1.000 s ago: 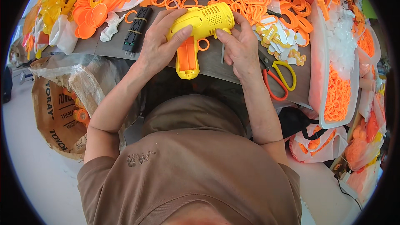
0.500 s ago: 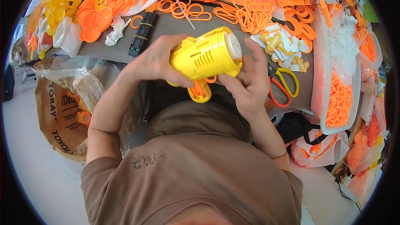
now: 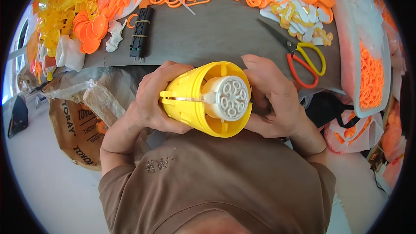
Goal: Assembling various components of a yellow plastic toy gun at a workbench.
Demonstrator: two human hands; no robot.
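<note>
Showing its open end: a hollow yellow plastic tube (image 3: pixel 184 108)

The yellow tube is held up off the table, in front of the brown cloth shirt (image 3: pixel 216 169) and near the edge of the grey table (image 3: pixel 195 34). It is tipped so that its open mouth points up and to the right, likely so the inside can be seen. A round white plastic piece with small rings on its face (image 3: pixel 232 98) sits in the mouth, with a gap between it and the yellow rim.

The back of the tube is gripped by the left hand (image 3: pixel 158 97), with the thumb below and the fingers above. That way, it seems, the weight is carried and the front is not covered. The right hand (image 3: pixel 275 97) is curled beside the rim, its thumb and fingers spread around that side. Whether the rim is pinched by it is hard to know, as some fingers are hidden.

On the table, the scissors with red and yellow handles (image 3: pixel 291 46) are laid with the blades pointing away and the handles near the right hand, maybe so they can be reached fast. Small orange plastic rings (image 3: pixel 371 76) are held in a clear plastic tub (image 3: pixel 364 112), perhaps so none roll off. A long black plastic bar with tan bands (image 3: pixel 141 30) is laid to the left.
</note>
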